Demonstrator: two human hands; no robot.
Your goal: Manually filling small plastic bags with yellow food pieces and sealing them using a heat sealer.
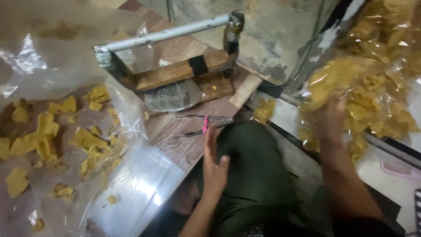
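Note:
My left hand (pixel 213 162) hovers flat with fingers together above my dark green lap, fingertips near the scissors (pixel 206 124) with a pink mark that lie on the wooden board. It holds nothing. My right hand (pixel 330 123) reaches into a big clear plastic bag (pixel 372 74) full of yellow crisp pieces at the right; its fingers are blurred and buried among the pieces. A stack of small clear plastic bags (pixel 140 188) lies at the board's near edge.
A wooden stand with a metal bar handle (pixel 171 33) sits at the top centre. At the left, a clear plastic sheet (pixel 26 57) carries several loose yellow pieces (pixel 44 136). A grey wall (pixel 272 35) rises behind.

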